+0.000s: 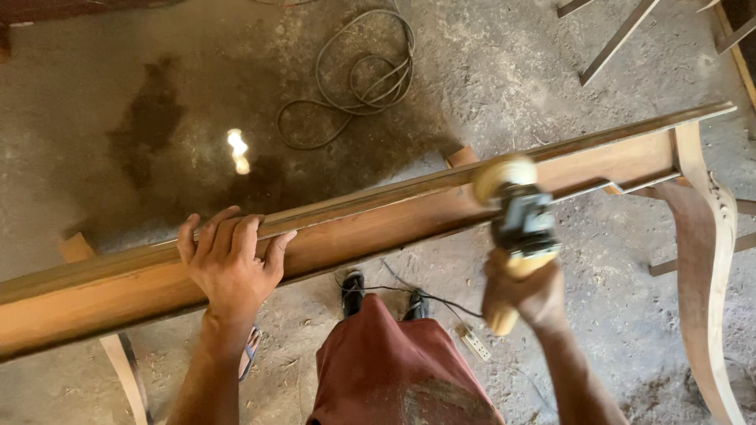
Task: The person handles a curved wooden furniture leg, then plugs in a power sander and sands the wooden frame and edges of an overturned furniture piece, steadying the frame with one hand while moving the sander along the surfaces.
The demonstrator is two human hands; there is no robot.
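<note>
1. One long wooden rail (370, 228) is the biggest thing here. It crosses the whole view, low at the left and rising to the upper right, and ends at a curved wooden leg (705, 236). Its long axis runs across the person's body, and both hands meet it from the near side.
2. Behind the rail lies the dusty concrete floor (118, 94), with a dark wet patch and a coiled grey cable (362, 75) well apart from the hands.
3. Below the rail are the person's red shorts (394, 362) and two dark shoes.
4. Left hand (230, 264) lies on the rail, left of its middle; the fingers are bent over the top edge and press it, the thumb spread on the near face.
5. Right hand (524, 295) is closed around the handle of a sander (516, 212), whose round yellow pad touches the rail's upper edge, right of the middle.
6. A thin black cord runs from the tool to a white power strip (475, 344) on the floor.
7. Nothing stands between the two hands along the rail.
</note>
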